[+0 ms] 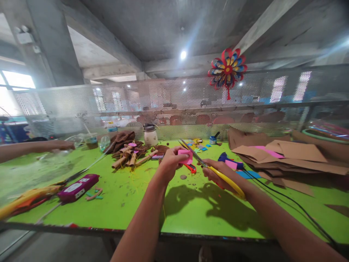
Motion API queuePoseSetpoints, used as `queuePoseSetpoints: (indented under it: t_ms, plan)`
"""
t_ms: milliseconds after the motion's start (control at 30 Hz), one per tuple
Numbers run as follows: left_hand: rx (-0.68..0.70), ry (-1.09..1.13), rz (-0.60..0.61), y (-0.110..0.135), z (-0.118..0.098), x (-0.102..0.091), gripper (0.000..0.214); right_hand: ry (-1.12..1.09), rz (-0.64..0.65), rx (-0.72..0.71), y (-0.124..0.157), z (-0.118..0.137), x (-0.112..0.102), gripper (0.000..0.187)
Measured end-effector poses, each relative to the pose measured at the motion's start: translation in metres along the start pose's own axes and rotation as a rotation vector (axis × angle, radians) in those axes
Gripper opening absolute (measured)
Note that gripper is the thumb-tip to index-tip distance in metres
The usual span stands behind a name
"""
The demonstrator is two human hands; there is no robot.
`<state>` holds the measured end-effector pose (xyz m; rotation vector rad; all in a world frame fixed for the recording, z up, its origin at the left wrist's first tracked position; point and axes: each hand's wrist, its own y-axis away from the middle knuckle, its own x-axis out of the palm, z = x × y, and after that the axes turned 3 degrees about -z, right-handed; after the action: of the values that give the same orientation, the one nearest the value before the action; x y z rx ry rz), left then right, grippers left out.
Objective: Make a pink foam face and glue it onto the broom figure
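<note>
Between the thumb and fingers of my left hand (169,164) is a small piece of pink paper (186,156), held up above the green table (131,207). My right hand (218,174) grips yellow-handled scissors (227,181), whose blades point up and left beside the paper. The blades look parted, but whether they touch the paper I cannot tell. Under the hands lie a red utility knife (192,168) and a small grey disc (183,177). Just right of my right hand is a dark blue tool with a cable (224,158), with pink paper by it.
Brown paper sheets (286,156) are stacked at the right. Paper rolls (128,158) and a jar (150,135) stand toward the back. At left are a purple box (78,188), another pair of scissors (73,177) and another person's arm (35,151). A perforated screen (169,105) closes the far side.
</note>
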<state>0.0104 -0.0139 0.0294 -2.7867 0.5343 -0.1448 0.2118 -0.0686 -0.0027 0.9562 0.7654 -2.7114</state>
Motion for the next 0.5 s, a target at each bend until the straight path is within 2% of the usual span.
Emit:
queuePoseSetpoints:
  t_ms: [100,267,500]
  plan:
    - [-0.009,-0.007,-0.012,-0.001,0.002,-0.001,0.023,-0.032,-0.035,0.008,0.001,0.000,0.002,0.045]
    - [-0.035,0.060,-0.036,-0.002,0.004,-0.001,0.026,-0.055,-0.189,0.071,0.000,0.002,0.004,0.045]
    - [-0.035,0.118,-0.100,-0.003,0.004,0.007,0.032,0.042,-0.345,0.062,-0.010,-0.017,0.009,0.053]
